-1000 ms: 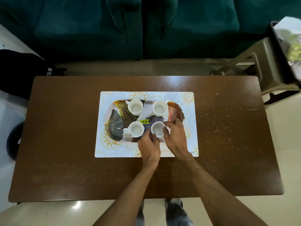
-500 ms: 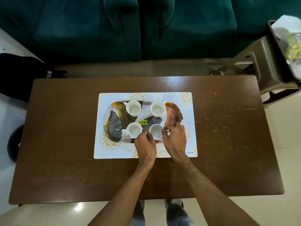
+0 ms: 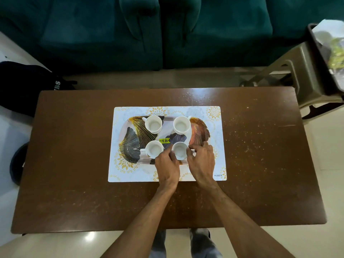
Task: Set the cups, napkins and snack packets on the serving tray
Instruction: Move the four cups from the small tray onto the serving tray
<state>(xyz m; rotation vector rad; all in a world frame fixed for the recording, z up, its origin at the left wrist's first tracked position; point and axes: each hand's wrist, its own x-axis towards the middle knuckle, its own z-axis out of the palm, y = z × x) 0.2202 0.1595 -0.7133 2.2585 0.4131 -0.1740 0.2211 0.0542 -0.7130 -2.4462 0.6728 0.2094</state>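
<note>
We look straight down on a brown wooden table (image 3: 74, 164), scuffed and speckled, standing on pale floor tiles (image 3: 325, 146). A teal sofa (image 3: 93, 34) runs along the far side.

A white placemat (image 3: 204, 112) with gold flowers lies mid-table, and on it sits the serving tray (image 3: 134, 138) with a leaf pattern. Four white cups stand upright on the tray in two rows. They are the far-left cup (image 3: 153, 124), the far-right cup (image 3: 181, 124), the near-left cup (image 3: 154, 151) and the near-right cup (image 3: 179, 150), and their insides show plain white. A yellow price sticker (image 3: 164, 140) sits on the tray between them.

Both hands are on the near-right cup. The left hand (image 3: 167, 164) has its fingers curled against the cup's left side. The right hand (image 3: 202, 162) pinches its right side, where the handle looks to be. The hands cover the tray's near edge there.

At right, an olive plastic stool (image 3: 305, 71) stands off the table's far corner. It carries a dark bin (image 3: 314, 43) with white and green contents, too blurred for us to tell what they are. At left, a black bag (image 3: 28, 86) lies on the floor, and a dark round thing (image 3: 18, 164) sits partly under the table edge.
</note>
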